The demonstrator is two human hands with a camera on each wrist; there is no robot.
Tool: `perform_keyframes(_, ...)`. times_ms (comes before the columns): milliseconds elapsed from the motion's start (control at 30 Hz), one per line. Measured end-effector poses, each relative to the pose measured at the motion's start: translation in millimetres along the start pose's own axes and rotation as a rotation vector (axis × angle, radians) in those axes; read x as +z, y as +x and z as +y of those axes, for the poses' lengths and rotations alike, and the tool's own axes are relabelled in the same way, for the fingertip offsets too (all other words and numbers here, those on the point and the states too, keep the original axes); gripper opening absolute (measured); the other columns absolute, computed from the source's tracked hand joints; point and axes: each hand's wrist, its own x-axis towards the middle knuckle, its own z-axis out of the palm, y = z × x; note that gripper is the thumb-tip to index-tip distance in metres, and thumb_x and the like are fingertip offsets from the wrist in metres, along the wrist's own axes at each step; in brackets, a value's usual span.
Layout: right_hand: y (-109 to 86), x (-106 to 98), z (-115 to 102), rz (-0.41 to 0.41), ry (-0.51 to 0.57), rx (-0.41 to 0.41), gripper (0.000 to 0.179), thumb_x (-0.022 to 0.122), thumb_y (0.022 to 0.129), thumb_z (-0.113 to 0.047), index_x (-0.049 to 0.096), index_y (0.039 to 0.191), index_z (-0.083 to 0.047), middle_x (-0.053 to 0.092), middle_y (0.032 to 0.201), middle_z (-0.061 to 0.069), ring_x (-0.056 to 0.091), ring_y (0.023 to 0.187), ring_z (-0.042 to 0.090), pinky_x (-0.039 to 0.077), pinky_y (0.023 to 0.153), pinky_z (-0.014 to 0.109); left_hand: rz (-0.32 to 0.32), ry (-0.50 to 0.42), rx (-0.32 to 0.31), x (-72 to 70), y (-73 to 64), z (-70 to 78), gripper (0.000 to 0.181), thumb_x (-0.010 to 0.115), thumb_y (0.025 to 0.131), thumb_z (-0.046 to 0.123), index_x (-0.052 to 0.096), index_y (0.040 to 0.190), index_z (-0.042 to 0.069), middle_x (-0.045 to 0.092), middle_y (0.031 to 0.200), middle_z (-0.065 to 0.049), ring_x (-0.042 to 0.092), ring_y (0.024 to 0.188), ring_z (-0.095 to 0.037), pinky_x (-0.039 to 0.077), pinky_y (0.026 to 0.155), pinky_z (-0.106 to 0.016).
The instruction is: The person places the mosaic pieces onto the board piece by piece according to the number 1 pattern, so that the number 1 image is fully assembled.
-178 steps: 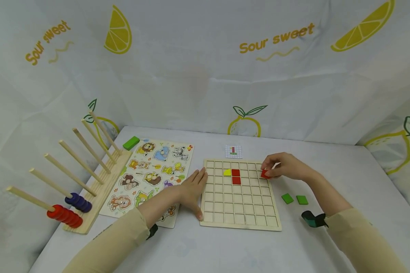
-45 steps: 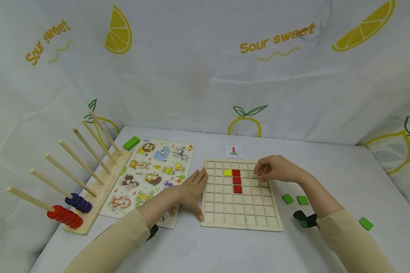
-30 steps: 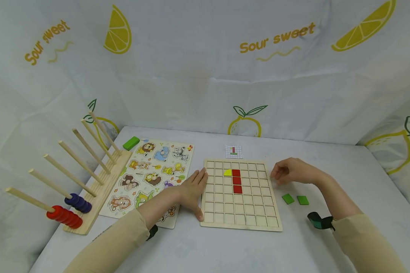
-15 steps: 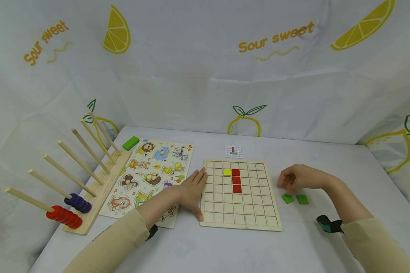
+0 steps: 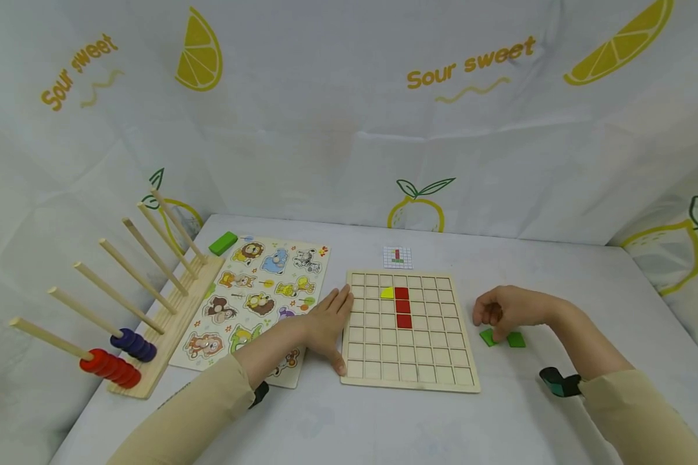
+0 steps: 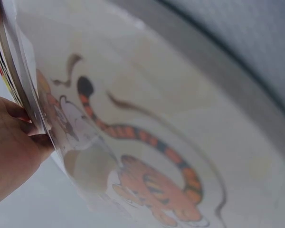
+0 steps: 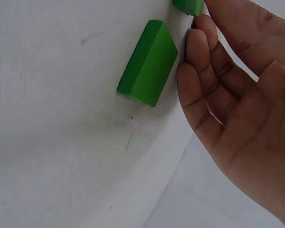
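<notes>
My left hand (image 5: 327,327) lies flat with spread fingers along the left edge of the wooden grid board (image 5: 407,385); in the left wrist view part of that hand (image 6: 14,147) shows beyond the animal puzzle board (image 6: 247,123). On the grid, red square tiles (image 5: 403,307) form a column, with a yellow quarter-round tile (image 5: 387,293) beside the top one. My right hand (image 5: 514,309), fingers bent, pinches a green square tile (image 5: 486,336) at the table, its thumb covering one side. Just right of it lies a second green tile (image 5: 516,340), seen larger in the right wrist view.
A small printed pattern card (image 5: 397,257) lies behind the grid board. At the left, the animal puzzle board (image 5: 262,284) sits beside a wooden peg rack (image 5: 169,316) with red rings (image 5: 110,368) and blue rings (image 5: 134,345). A green block (image 5: 223,243) lies at the back left.
A third red tile, held earlier by my right hand, now sits at the column's bottom. That hand has moved right and down to the left green tile, shifting it slightly. My left hand stays put.
</notes>
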Motion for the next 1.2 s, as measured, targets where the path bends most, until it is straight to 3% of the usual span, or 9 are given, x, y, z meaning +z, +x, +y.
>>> perform_keyframes(467,2.7,6,-3,0.024,-0.078,0.027,0.037,0.082,0.062,0.006,0.064,0.091,-0.009,0.053,0.083,0.005,0.047,0.077,0.014,0.045,0.061,0.023,0.002,-0.003,-0.001,-1.3,0.0,-0.5,0.138,0.087,0.065,0.054,-0.001,0.158,0.001,-0.013,0.167,-0.015,-0.008,0.157,-0.033,0.006,0.130,-0.043)
perform_keyframes(1200,3.7,12,-1,0.088,-0.147,0.004,0.032,0.083,0.064,0.001,0.062,0.086,-0.011,0.056,0.080,0.001,0.049,0.074,0.013,0.044,0.062,0.023,0.009,-0.032,0.008,1.3,-0.5,-2.5,0.139,0.088,0.064,0.054,0.001,0.159,0.001,-0.012,0.168,-0.015,-0.008,0.157,-0.034,0.008,0.130,-0.044)
